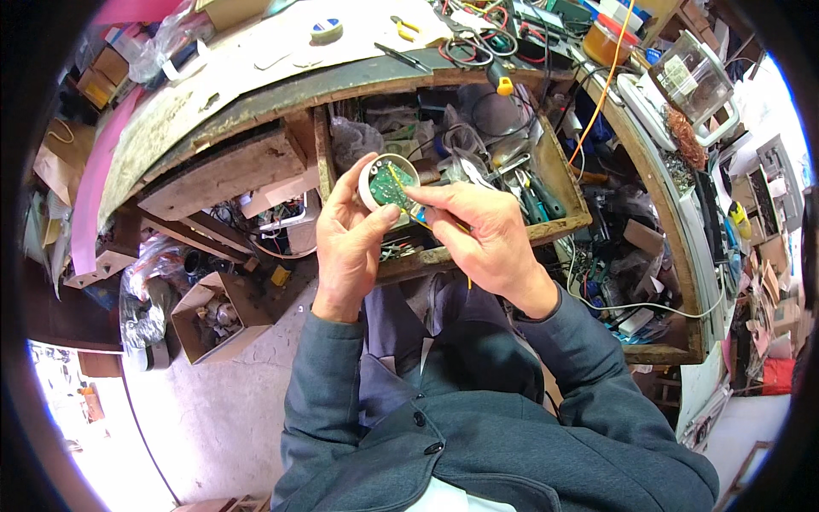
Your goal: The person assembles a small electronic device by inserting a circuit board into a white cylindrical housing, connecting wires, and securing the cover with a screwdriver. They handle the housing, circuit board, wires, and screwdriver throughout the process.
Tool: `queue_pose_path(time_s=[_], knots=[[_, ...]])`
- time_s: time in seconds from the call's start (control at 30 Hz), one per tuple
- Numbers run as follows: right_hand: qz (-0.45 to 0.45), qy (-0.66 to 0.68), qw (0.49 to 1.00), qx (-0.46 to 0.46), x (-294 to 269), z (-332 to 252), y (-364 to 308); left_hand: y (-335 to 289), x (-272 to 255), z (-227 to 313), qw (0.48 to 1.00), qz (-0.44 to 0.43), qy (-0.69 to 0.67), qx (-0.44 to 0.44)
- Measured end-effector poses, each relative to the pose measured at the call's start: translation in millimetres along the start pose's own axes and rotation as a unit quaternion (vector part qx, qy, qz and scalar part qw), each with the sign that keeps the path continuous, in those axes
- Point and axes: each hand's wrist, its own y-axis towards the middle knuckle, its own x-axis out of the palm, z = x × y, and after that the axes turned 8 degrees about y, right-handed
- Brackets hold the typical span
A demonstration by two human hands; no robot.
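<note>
In my left hand (348, 243) is a round white housing (364, 189), gripped by its sides with the thumb at the near rim. A green circuit board (386, 189) with small shiny solder spots sits inside it, facing up. My right hand (485, 232) pinches a slim tool with yellow and blue parts (419, 215); its exact kind is unclear. A thin yellow length lies over the board, ahead of the right fingertips. Whether the tool touches the board cannot be made out. Both hands are above the front of an open wooden drawer (546, 229).
Pliers and other hand tools (542, 198) and plastic bags (354, 141) crowd the drawer. On the bench lie a roll of blue tape (326, 32), yellow-handled cutters (408, 29) and tangled test leads (467, 51). A cardboard box (220, 317) stands on the floor at left.
</note>
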Motion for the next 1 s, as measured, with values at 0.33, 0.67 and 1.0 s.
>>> queue_pose_path(time_s=[0.33,0.67,1.0], knots=[[-0.02,0.001,1.0,-0.013,5,-5,2,-3,-4,2,1.0,-0.003,-0.002,-0.003],[-0.026,0.213,0.958,0.192,10,-12,-13,0,-6,0,1.0,-0.011,-0.011,-0.012],[-0.001,0.408,0.857,0.313,9,-9,-14,-2,-12,-1,1.0,-0.007,0.005,-0.019]])
